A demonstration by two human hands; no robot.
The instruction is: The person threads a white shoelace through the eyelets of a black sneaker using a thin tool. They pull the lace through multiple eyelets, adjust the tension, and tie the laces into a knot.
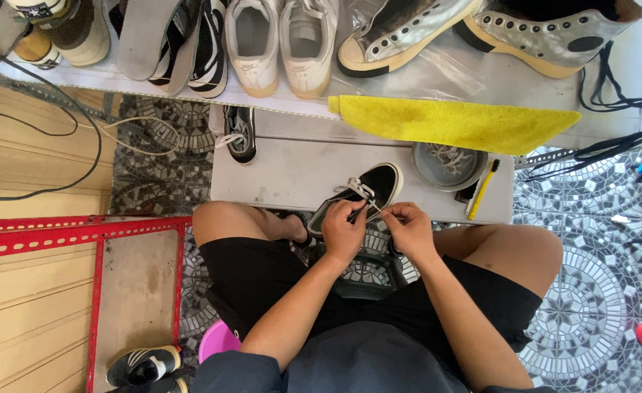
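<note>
Black sneaker [361, 191] lies at the near edge of the grey table [284, 175]. Left hand [344, 231] and right hand [408, 227] each pinch its white lace [361, 188], fingers closed. Just right stands a grey bowl [448, 167] containing white laces, with a yellow-handled brush [483, 189] beside it. A yellow cloth [455, 122] overhangs the shelf behind. A second black sneaker [241, 135] sits on the table's far left corner.
</note>
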